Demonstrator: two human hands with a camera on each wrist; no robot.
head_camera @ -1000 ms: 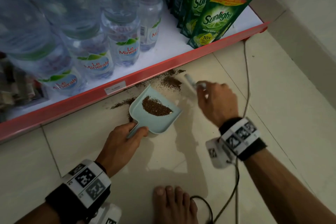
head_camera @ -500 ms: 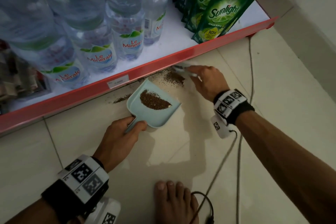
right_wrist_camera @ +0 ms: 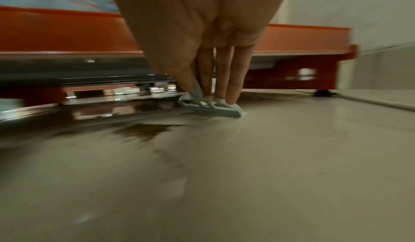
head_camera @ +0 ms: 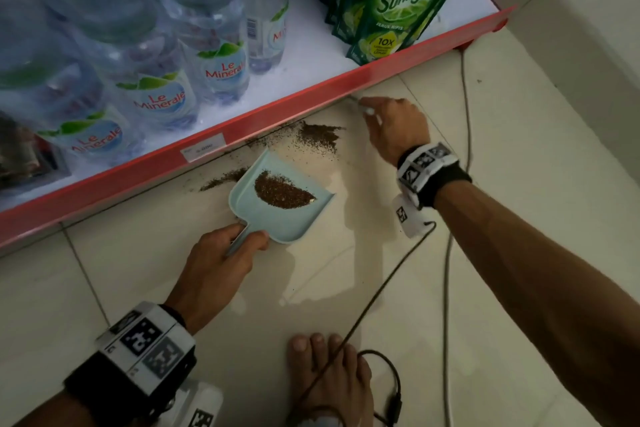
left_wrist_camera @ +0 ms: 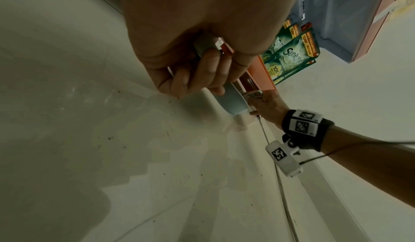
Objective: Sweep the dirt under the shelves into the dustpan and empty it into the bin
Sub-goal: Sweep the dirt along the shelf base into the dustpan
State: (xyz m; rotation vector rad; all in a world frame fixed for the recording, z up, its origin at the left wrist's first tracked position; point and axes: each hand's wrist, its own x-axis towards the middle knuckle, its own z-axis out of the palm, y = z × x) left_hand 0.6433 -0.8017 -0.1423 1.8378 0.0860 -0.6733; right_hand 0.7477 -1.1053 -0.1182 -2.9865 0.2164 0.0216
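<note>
Head view: left hand curled round the handle of the pale blue dustpan, pan flat on the floor tiles, open lip turned toward the red shelf edge. Brown dirt heaped inside the pan. More dirt loose on the floor just beyond the lip, plus a thin streak at the pan's left corner, hard against the shelf base. Right hand down at the shelf edge, to the right of the loose pile, closed on a small pale blue brush, mostly hidden. Water bottles and green Sunlight pouches above. No bin in sight.

Left wrist view: fingers wrapped tight about the dustpan handle; firm grip, nothing slack.

Right wrist view: fingertips pressing the brush head onto the floor by the gap under the shelf; picture blurred, dark smear of dirt ahead.

Best done, judging from this: brush kept low and flat, short strokes leftward from the gap toward the pan lip; lip held hard to the tile so grains cannot slip beneath; pan kept level to save the heap. Left streak worth a separate pass.
</note>
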